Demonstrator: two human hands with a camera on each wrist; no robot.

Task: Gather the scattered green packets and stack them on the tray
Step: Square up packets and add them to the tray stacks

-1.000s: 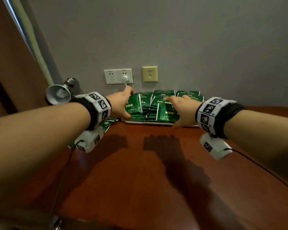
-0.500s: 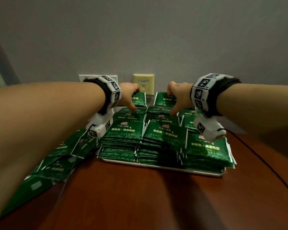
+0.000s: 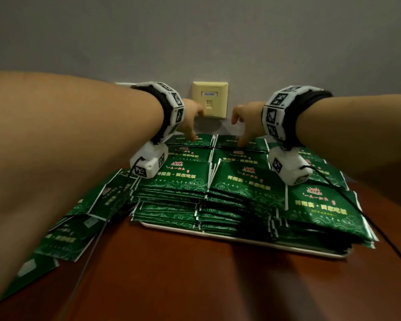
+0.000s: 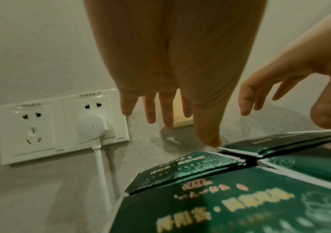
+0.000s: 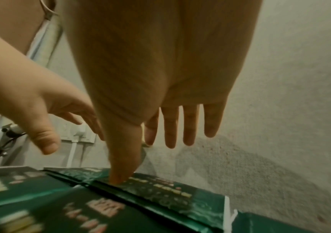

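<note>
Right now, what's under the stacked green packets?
A white tray sits under the stacked green packets; only its front rim shows. Its surface is covered. The loose packets to the left lie on the table.

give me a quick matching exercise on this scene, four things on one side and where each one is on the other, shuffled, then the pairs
Things
1. tray
2. loose packets
3. white plug
4. right hand

Places
A. in the right-hand wall socket
B. on the table left of the tray
C. under the stacked packets
D. thumb down on a back-row packet, fingers spread

Pairs: 1-C, 2-B, 3-A, 4-D
</note>
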